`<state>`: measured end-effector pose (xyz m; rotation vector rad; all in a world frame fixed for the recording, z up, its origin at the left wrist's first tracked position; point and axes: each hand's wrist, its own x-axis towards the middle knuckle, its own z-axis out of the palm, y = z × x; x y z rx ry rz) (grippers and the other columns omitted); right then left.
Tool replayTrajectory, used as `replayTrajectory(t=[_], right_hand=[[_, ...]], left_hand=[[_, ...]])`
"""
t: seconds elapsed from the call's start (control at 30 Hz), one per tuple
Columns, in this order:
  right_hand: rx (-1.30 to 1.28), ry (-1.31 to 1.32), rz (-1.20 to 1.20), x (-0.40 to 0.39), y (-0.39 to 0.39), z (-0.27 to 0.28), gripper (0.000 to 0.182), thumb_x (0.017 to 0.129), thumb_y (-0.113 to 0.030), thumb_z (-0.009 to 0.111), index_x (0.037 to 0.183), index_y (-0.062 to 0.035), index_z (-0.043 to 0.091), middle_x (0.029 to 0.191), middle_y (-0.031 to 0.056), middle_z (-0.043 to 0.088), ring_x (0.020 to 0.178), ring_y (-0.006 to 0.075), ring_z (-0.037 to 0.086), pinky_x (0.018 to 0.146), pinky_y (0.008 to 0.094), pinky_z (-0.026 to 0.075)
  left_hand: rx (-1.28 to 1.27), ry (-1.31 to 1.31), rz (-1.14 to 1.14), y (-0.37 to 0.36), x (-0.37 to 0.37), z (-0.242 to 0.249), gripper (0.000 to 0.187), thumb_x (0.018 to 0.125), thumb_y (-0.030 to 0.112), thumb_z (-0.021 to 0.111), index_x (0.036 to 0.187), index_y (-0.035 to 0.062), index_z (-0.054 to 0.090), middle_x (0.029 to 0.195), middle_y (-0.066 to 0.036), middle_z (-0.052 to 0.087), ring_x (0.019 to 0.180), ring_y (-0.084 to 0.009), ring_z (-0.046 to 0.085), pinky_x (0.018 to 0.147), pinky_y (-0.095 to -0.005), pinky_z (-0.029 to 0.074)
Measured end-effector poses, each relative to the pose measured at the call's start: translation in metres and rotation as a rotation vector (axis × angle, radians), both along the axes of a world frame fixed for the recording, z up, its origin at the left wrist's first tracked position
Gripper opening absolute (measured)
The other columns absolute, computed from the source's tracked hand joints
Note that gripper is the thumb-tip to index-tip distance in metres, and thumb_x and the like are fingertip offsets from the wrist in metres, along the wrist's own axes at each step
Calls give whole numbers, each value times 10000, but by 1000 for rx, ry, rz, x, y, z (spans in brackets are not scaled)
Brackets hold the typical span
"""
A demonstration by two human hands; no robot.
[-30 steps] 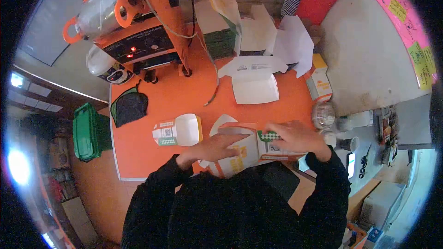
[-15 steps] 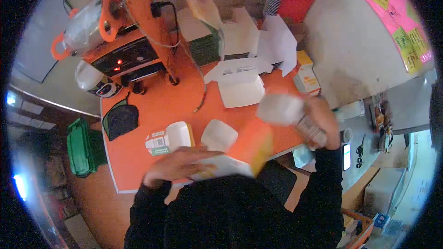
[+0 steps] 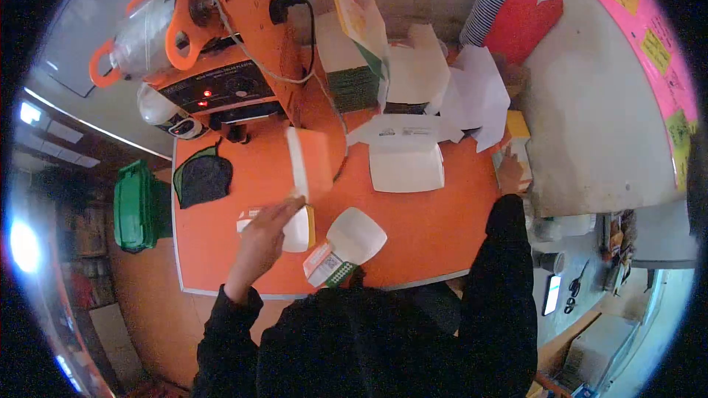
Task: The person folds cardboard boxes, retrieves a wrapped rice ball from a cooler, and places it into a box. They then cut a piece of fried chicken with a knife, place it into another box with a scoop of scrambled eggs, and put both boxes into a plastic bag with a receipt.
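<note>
My left hand [image 3: 265, 234] is closed on the lower end of a blurred carton piece [image 3: 297, 158], white along one side and orange on the other, raised above the orange table. Beneath that hand sits a small open food carton [image 3: 299, 232], partly covered by my fingers. Just right of it lies another open food carton [image 3: 359, 236], white inside with a printed orange and green flap. At the table's right end, my right hand [image 3: 510, 171] touches a white and yellow box [image 3: 520, 153], its index finger stretched out. The other fingers are hard to make out.
An orange machine [image 3: 228, 88] with red lights stands at the back left, its cable trailing onto the table [image 3: 251, 273]. Further right are a large open white box [image 3: 407, 169], stacked cartons [image 3: 350, 88] and paper cups [image 3: 485, 11]. A green bin [image 3: 135, 206] stands left.
My right hand has left the blurred white carton and reached the white and yellow box. My left hand has risen with a carton piece. A printed flap now shows on the middle carton.
</note>
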<state>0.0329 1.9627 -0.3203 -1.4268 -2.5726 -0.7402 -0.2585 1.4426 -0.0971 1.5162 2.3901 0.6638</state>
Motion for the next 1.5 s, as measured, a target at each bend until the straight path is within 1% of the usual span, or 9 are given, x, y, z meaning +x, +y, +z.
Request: replayTrajectory(t=[0.17,0.23,0.3,0.4,0.63,0.8,1.0,1.07,1.5], right_hand=[[-252,10,-187,-30,-13,109,343,843,-335,428,824,-47,614,869,166,620,757,341,609,616,439,481],[-251,396,-74,-81,-56,178,284,809,-264,492,933,-20,565,787,158,589,730,354,574,634,445,469],[18,609,315,-109,-58,181,318,781,-220,550,1029,-21,536,879,159,559,844,357,543,681,424,463],[128,435,278,-147,-45,174,419,746,-139,588,1139,-42,480,957,150,516,928,347,504,719,405,456],[10,332,341,-168,-25,162,326,689,-74,574,1006,-17,523,896,157,495,910,332,508,694,411,466],[144,240,504,-166,-22,156,272,689,-49,537,959,-17,524,913,168,525,822,337,532,673,425,452],[-285,317,393,-154,52,129,160,773,-105,528,887,7,516,847,223,529,770,382,535,684,449,415],[-52,399,528,-146,78,139,180,773,-129,538,874,18,512,848,224,532,769,398,537,671,454,411],[-4,464,351,-131,8,223,220,699,-60,546,898,-8,466,869,180,576,828,369,547,729,427,421]], left_hand=[[14,201,-87,28,10,-58,454,730,53,509,1159,199,522,1082,-73,552,1004,-237,528,838,-380,431],[-21,276,-118,36,9,-86,409,733,146,535,1124,270,542,1125,-43,524,1035,-209,501,855,-384,410],[-71,298,-224,40,6,-105,396,742,187,536,1129,271,535,1154,-44,499,1076,-217,465,897,-416,367],[-215,395,-310,37,1,-142,371,753,243,540,1123,270,532,1166,-52,477,1129,-233,416,940,-493,294],[-210,265,-104,34,3,-127,337,786,248,515,1123,225,509,1177,-87,435,1176,-279,372,947,-634,174],[-170,233,139,8,25,-116,444,733,252,586,1159,204,469,1225,-119,372,1188,-321,335,929,-653,166],[-144,152,397,-35,68,-138,619,705,329,633,1255,201,379,1304,-182,255,1172,-435,263,884,-668,219],[-170,130,438,-34,77,-143,669,701,337,638,1281,185,343,1322,-182,237,1164,-443,265,866,-669,244],[-212,123,254,-8,102,-128,795,633,240,694,1317,235,291,1379,-161,162,1242,-384,212,928,-664,180]])
